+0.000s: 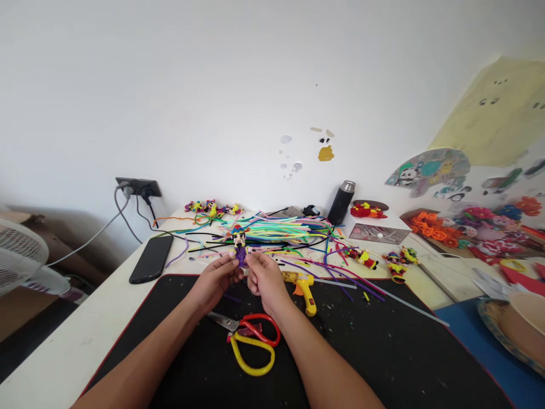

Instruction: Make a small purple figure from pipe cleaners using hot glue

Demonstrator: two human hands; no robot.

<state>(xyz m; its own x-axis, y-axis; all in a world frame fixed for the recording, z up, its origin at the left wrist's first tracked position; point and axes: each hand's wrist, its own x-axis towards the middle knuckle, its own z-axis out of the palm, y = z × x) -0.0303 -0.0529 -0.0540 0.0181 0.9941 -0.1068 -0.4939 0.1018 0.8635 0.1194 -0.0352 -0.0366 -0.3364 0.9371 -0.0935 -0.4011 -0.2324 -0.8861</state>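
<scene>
Held up over the back edge of the black mat (204,375) is a small figurine (239,244) with a colourful hat, a pale face and a purple body. My left hand (219,279) pinches its lower left side, and my right hand (263,277) grips its lower right side. Its base is hidden by my fingers. Just below my hands lie scissors (251,352) with one red and one yellow handle. Right of my right hand rests a yellow glue gun (307,289) with a clear glue stick (383,298) near it.
Behind my hands spreads a pile of coloured pipe cleaners (281,232). A phone (151,259) lies at left, near a fan (21,255). A black thermos (342,203) and a box (378,233) stand at the back. More figurines (395,266) lie at right, others (213,208) by the wall.
</scene>
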